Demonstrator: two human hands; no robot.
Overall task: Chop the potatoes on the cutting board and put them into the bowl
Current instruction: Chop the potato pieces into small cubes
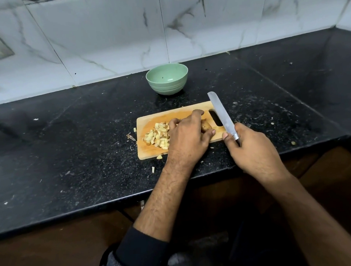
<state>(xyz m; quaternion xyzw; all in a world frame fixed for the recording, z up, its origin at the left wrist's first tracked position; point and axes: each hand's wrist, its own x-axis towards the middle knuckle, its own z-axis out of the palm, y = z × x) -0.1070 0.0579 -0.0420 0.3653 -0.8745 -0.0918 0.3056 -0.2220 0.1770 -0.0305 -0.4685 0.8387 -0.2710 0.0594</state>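
Even indoor light, soft shadows, glossy sheen on tiles [110, 33], wide-angle bending at edges, slight softness

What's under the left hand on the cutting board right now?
An uncut brown potato piece shows past the left hand, whose curled fingers grip it on the cutting board. How much potato the hand covers cannot be seen. Diced potato pieces lie beside it.

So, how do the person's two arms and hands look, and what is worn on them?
Both hands, the left hand and the right hand, are bare: no gloves, and no rings or watch that I can see. Both forearms are bare and hairy. A dark sleeve is pushed up the left arm; no sleeve shows on the right arm.
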